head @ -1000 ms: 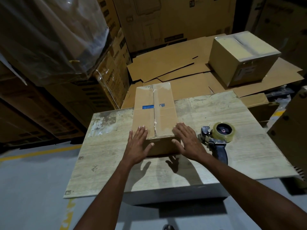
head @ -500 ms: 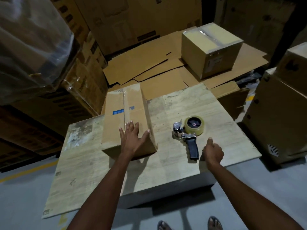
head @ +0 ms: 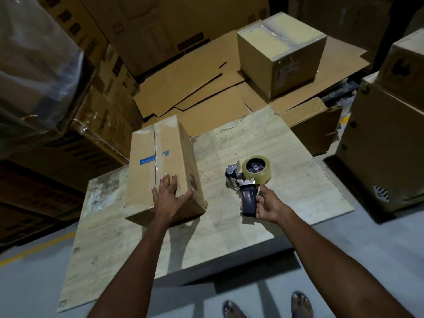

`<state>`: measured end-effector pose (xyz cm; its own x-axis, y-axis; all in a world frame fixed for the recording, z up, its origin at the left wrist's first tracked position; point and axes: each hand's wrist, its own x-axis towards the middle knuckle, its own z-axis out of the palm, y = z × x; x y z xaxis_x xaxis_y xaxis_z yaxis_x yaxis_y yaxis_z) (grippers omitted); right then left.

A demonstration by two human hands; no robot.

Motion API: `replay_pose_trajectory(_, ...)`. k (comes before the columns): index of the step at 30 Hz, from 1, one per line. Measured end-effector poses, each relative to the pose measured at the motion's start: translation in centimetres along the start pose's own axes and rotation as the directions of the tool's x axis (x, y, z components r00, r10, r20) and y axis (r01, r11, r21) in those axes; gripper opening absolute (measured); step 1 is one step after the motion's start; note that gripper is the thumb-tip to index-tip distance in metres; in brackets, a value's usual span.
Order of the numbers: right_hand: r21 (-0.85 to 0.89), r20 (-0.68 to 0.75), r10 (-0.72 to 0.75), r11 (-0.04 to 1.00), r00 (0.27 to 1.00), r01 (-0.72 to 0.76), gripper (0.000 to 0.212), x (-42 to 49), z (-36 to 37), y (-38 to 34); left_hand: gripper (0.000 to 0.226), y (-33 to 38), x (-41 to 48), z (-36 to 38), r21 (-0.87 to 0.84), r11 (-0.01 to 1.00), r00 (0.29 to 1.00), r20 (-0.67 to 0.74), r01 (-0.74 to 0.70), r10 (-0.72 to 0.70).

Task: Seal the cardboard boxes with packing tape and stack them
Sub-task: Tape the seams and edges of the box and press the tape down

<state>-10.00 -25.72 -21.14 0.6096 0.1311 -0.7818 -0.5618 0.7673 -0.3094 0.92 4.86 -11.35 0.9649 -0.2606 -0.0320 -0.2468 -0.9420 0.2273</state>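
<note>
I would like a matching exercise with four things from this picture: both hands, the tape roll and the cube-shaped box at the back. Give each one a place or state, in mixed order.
1. left hand
2. right hand
3. tape roll
4. cube-shaped box

A. on flattened cardboard behind the table
B. grips the tape dispenser by its handle
C. rests on the long box
D. mounted on the tape dispenser

Pairs: 1-C, 2-B, 3-D, 4-A.

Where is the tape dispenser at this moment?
In the head view, the tape dispenser sits on the wooden table, right of the cardboard box, its handle gripped by the right hand.
</note>
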Motion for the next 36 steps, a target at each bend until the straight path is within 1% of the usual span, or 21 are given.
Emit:
replay_pose_trajectory(5, 0.143, 0.183, -0.028, 0.990, 0.983, 0.002, 0.063, 0.8, 0.0, 0.3, 0.111, 0.3, 0.0, -0.3, -0.001, 1.000, 1.000, 0.026, 0.015, -0.015)
replay_pose_trajectory(8, 0.247, 0.255, -0.005, 0.967, 0.967, -0.060, 0.067, 0.7, -0.2, 0.6, 0.110, 0.0, -0.2, -0.4, -0.006, 1.000, 0.999, 0.043, 0.014, -0.014)
replay_pose_trajectory(11, 0.265, 0.320, 0.013, 0.959, 0.947, -0.103, 0.069, 0.6, -0.3, 0.3, 0.111, -0.9, -0.7, -0.6, -0.003, 1.000, 0.998, 0.068, -0.009, 0.010)
replay_pose_trajectory(14, 0.239, 0.313, 0.073, 0.959, 0.947, -0.153, 0.071, -0.1, -0.3, -0.3, 0.113, -1.9, -1.3, -1.0, -0.029, 0.998, 0.995, 0.084, -0.058, 0.061)
replay_pose_trajectory(16, 0.195, 0.297, 0.083, 0.970, 0.951, -0.145, 0.070, -0.9, -0.1, -0.6, 0.112, -2.9, -1.6, -1.4, -0.080, 0.993, 0.990, 0.100, -0.091, 0.099)
replay_pose_trajectory(18, 0.123, 0.289, 0.087, 0.984, 0.953, -0.127, 0.064, -2.0, 0.3, -0.9, 0.112, -3.9, -1.7, -1.9, -0.118, 0.986, 0.984, 0.116, -0.118, 0.132)
replay_pose_trajectory(21, -0.007, 0.279, 0.074, 0.997, 0.957, -0.075, 0.058, -3.9, 1.7, -1.3, 0.112, -5.0, -1.7, -2.8, -0.074, 0.986, 0.978, 0.137, -0.150, 0.160)
replay_pose_trajectory(24, -0.090, 0.313, 0.074, 0.995, 0.947, -0.048, 0.057, -6.1, 4.1, -2.1, 0.111, -4.9, -2.0, -3.0, 0.016, 0.984, 0.974, 0.150, -0.176, 0.172)
replay_pose_trajectory(27, -0.186, 0.318, 0.058, 0.983, 0.946, 0.002, 0.057, -8.3, 7.7, -2.5, 0.100, -4.7, -3.0, -2.8, -0.052, 0.988, 0.984, 0.097, -0.147, 0.151)
replay_pose_trajectory(29, -0.274, 0.272, 0.024, 0.960, 0.962, 0.053, 0.058, -9.6, 10.6, -2.6, 0.092, -4.8, -3.8, -2.6, -0.101, 0.984, 0.987, 0.052, -0.146, 0.152)
replay_pose_trajectory(31, -0.347, 0.227, -0.029, 0.932, 0.973, 0.109, 0.059, -10.7, 13.7, -2.2, 0.081, -5.3, -4.7, -2.5, -0.122, 0.977, 0.985, -0.030, -0.172, 0.170)
replay_pose_trajectory(32, -0.381, 0.222, -0.058, 0.914, 0.973, 0.142, 0.060, -11.2, 15.2, -2.0, 0.069, -5.6, -5.0, -2.6, -0.144, 0.970, 0.977, -0.111, -0.196, 0.181)
replay_pose_trajectory(34, -0.436, 0.238, -0.093, 0.879, 0.967, 0.192, 0.061, -11.8, 17.9, -1.6, 0.035, -6.1, -5.5, -3.2, -0.247, 0.943, 0.943, -0.298, -0.225, 0.147)
replay_pose_trajectory(35, -0.455, 0.250, -0.089, 0.868, 0.964, 0.198, 0.062, -12.0, 19.1, -1.4, 0.024, -6.2, -5.7, -3.8, -0.335, 0.916, 0.926, -0.367, -0.222, 0.091)
replay_pose_trajectory(36, -0.470, 0.263, -0.073, 0.861, 0.962, 0.193, 0.063, -12.2, 20.3, -1.1, 0.018, -6.4, -5.8, -4.3, -0.450, 0.869, 0.912, -0.411, -0.207, 0.004)
